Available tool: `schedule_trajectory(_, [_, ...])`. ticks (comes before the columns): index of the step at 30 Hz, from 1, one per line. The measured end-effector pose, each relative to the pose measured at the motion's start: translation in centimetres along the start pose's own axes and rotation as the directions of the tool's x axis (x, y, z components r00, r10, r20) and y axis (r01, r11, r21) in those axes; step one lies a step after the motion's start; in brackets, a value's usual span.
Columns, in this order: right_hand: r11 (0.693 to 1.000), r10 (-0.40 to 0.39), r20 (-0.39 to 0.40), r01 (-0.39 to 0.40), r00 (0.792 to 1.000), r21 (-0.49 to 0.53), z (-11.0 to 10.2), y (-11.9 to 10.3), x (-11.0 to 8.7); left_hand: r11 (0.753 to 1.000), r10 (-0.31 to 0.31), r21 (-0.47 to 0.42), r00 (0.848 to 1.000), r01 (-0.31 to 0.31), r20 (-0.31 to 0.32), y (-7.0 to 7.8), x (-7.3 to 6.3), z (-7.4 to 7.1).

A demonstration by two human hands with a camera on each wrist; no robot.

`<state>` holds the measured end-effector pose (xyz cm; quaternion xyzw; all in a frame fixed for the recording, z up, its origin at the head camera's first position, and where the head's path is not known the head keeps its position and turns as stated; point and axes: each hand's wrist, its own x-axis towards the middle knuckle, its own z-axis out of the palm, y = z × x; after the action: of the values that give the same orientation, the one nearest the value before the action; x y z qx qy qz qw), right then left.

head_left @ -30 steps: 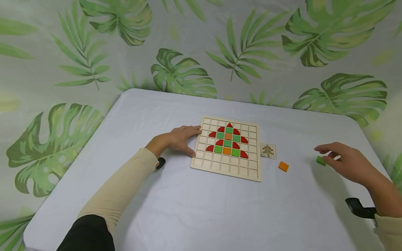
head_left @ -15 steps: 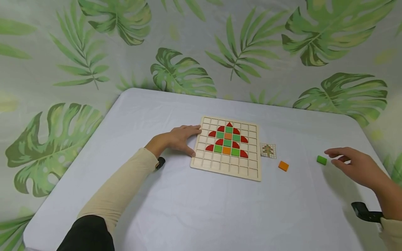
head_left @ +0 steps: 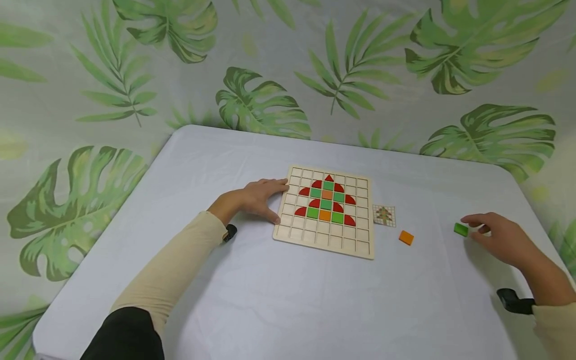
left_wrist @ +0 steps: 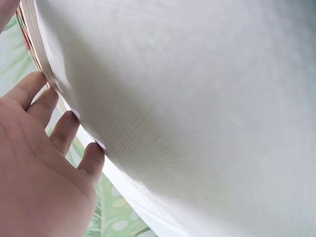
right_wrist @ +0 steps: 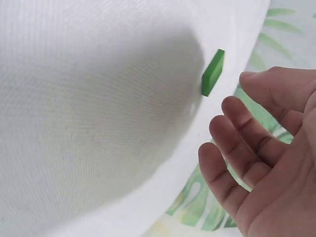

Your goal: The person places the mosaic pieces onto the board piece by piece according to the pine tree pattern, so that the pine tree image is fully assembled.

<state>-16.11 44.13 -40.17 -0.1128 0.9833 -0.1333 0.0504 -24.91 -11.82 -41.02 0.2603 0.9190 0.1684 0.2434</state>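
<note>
My left hand [head_left: 258, 196] touches the left edge of a square wooden grid board [head_left: 297, 233], its fingers extended and thumb spread. In the left wrist view, those fingertips [left_wrist: 66, 118] lie along the board's side. Red, green and orange tiles on the board form a tree shape, with a red triangle [head_left: 329, 178] at the top. At the right, my right hand [head_left: 501, 237] hovers beside a green tile [head_left: 460, 230], fingers loosely bent and holding nothing. The right wrist view shows a gap between this green tile [right_wrist: 213, 74] and the thumb and fingers.
A small printed card [head_left: 384, 216] with a tree pattern lies against the board's right side. Between it and the green tile is a loose orange tile [head_left: 406, 237]. White cloth [head_left: 324, 305] covers the table, and a leaf-patterned backdrop [head_left: 265, 102] stands behind.
The right hand has drawn back rightward from over the green tile, then come slightly left toward it again. The green tile is now more fully visible. My left hand and the board hold still.
</note>
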Motion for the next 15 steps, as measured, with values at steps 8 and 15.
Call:
schedule_trajectory(8, [1.0, 0.02, 0.053, -0.021, 0.998, 0.015, 0.14, 0.01, 0.61, 1.0, 0.004, -0.014, 1.0, -0.004, 0.005, 0.1, -0.06, -0.02])
schedule_trajectory(15, [1.0, 0.022, 0.062, -0.022, 0.998, 0.003, 0.38, -0.1, 0.73, 1.0, 0.007, 0.003, 1.0, -0.007, 0.002, 0.09, -0.03, -0.07])
